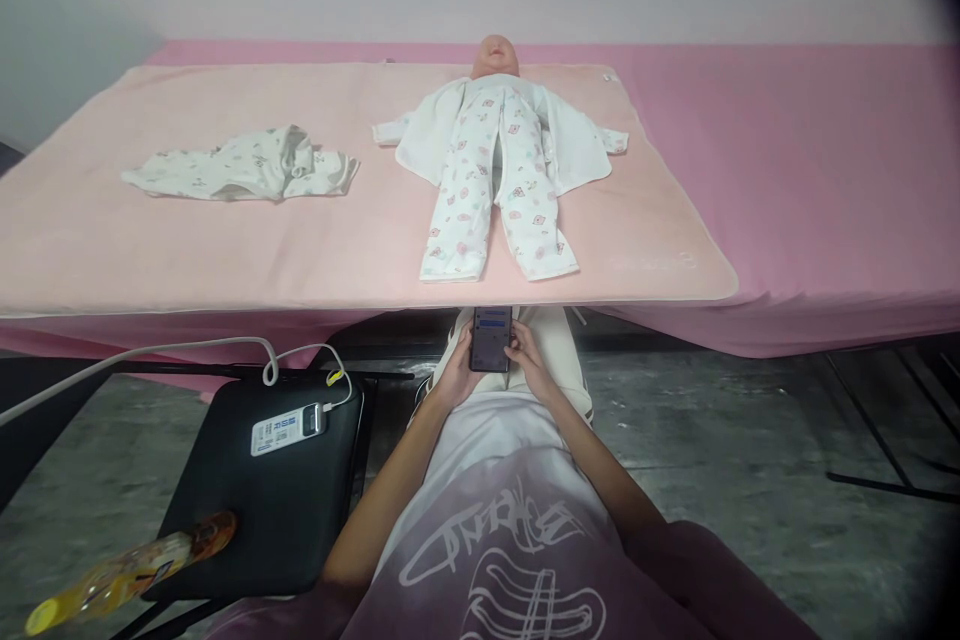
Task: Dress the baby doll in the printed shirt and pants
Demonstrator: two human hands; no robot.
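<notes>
Down in my lap, just below the table's edge, I hold a dark smartphone upright with its screen lit. My left hand grips its left side, and my right hand is closed on its right side with the thumb over the screen. In front of me a baby doll lies on its back. Patterned baby trousers are spread over it, and a white baby top lies open to both sides. Left of the doll rests a crumpled printed baby garment.
A pale pink mat covers part of the table with its darker pink cloth. On a black stool at my left sit a white power bank with a cable and a drink bottle. Black metal legs stand at right.
</notes>
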